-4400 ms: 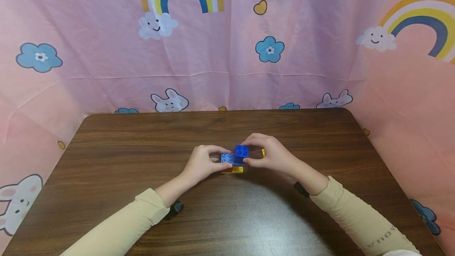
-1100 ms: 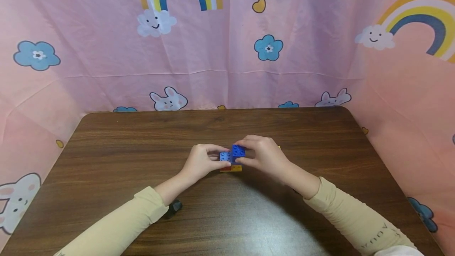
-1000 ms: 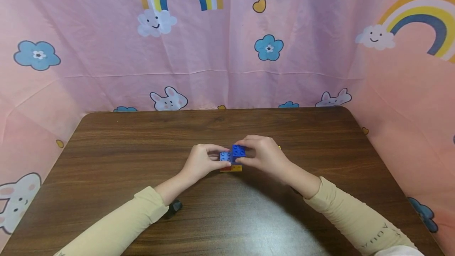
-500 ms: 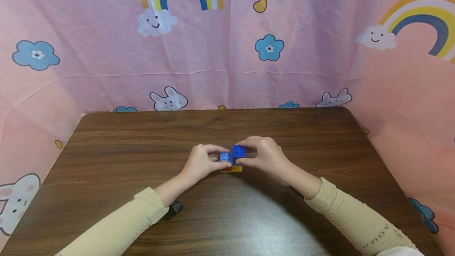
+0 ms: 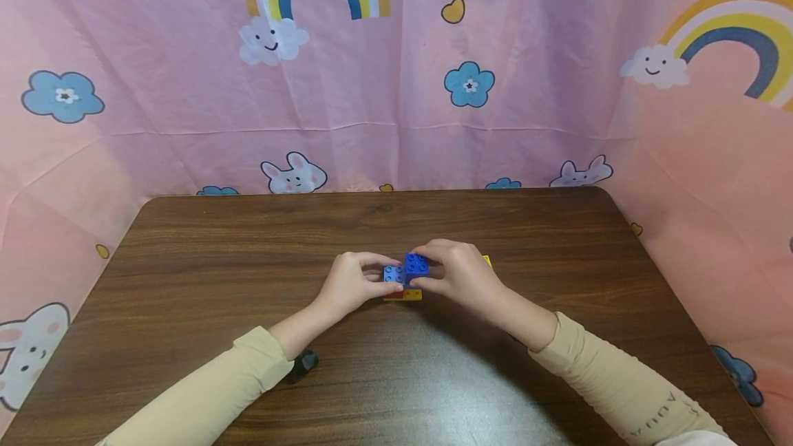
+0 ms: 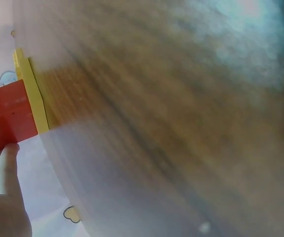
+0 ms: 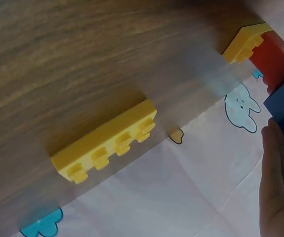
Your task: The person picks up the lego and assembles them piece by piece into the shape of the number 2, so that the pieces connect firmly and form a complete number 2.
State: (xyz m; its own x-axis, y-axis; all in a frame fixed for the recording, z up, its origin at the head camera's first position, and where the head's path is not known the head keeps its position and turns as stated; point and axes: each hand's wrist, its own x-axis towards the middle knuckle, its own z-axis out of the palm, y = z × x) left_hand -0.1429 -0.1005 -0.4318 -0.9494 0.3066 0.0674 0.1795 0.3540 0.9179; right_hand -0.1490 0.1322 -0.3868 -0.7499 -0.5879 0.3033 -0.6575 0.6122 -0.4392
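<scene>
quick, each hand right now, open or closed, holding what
Left hand: closed, holding the brick stack.
Right hand: closed, holding the dark blue brick.

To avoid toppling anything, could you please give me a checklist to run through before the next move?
1. Yellow base resting on the table: ok.
2. Left hand holding the stack: ok.
3. Right hand gripping the dark blue brick: ok.
4. Dark blue brick fully seated on the light blue brick: cannot tell.
5. Loose yellow brick apart from the stack: ok.
6. Right hand free for another brick: not ok.
</scene>
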